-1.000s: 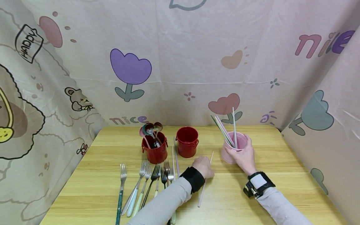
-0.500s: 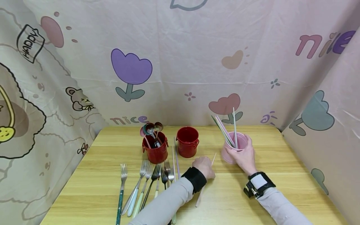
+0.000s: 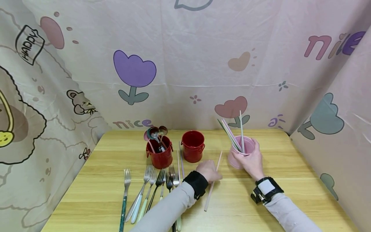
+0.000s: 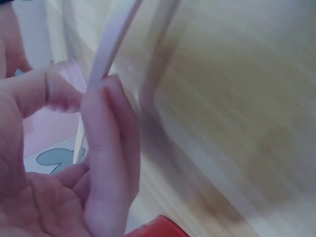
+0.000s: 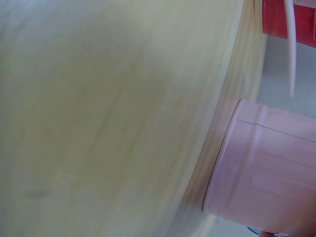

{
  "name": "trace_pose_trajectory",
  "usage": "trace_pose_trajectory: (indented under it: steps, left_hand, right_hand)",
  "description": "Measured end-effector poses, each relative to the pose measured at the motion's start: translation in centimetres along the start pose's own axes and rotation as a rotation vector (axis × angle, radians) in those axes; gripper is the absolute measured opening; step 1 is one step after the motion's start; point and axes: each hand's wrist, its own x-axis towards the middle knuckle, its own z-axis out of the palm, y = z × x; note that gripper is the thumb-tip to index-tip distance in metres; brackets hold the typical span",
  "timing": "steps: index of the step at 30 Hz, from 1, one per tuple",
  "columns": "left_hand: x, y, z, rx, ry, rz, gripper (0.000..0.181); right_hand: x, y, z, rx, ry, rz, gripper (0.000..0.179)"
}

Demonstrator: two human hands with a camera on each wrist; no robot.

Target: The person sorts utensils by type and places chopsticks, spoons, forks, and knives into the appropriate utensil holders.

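My left hand pinches a pale pink chopstick between thumb and fingers, slanted over the middle of the table. In the left wrist view, the chopstick runs between the thumb tip and the fingertips, and its shadow falls on the wood. My right hand grips the rim of a pink bucket at the right, thumb on the near side. Several chopsticks stand in that bucket, leaning left, with a paler one upright. The right wrist view catches the bucket's side.
A red bucket stands left of the pink one, and a second red bucket beyond it holds several spoons. Several forks lie at the front left, with one fork apart. Loose chopsticks lie near the forks.
The chopstick in my left hand first slants more, then steepens, its far end now reaching farther up toward the back. The left fingers have shifted slightly. The right hand keeps holding the bucket.
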Motion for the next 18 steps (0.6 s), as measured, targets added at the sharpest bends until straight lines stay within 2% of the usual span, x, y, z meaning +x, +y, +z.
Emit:
trace_pose_trajectory:
  steps: [3,9,15,18]
  left_hand:
    - [0.3,-0.1,-0.5,-0.078,-0.001,0.018,0.042]
    - [0.7,-0.3,-1.4,-0.15,0.098,0.114,0.042]
    - [0.6,-0.3,-2.3,-0.227,0.224,0.204,0.015]
    - [0.5,0.0,-3.0,-0.251,0.282,0.243,0.009]
  right_hand:
    - [0.0,0.0,0.0,0.007,-0.002,-0.001,0.105]
    - [0.0,-0.1,0.0,0.004,-0.004,0.009,0.105]
    - [0.0,0.0,0.0,0.001,0.007,-0.005,0.105]
    - [0.0,0.0,0.0,0.001,0.008,-0.007,0.106]
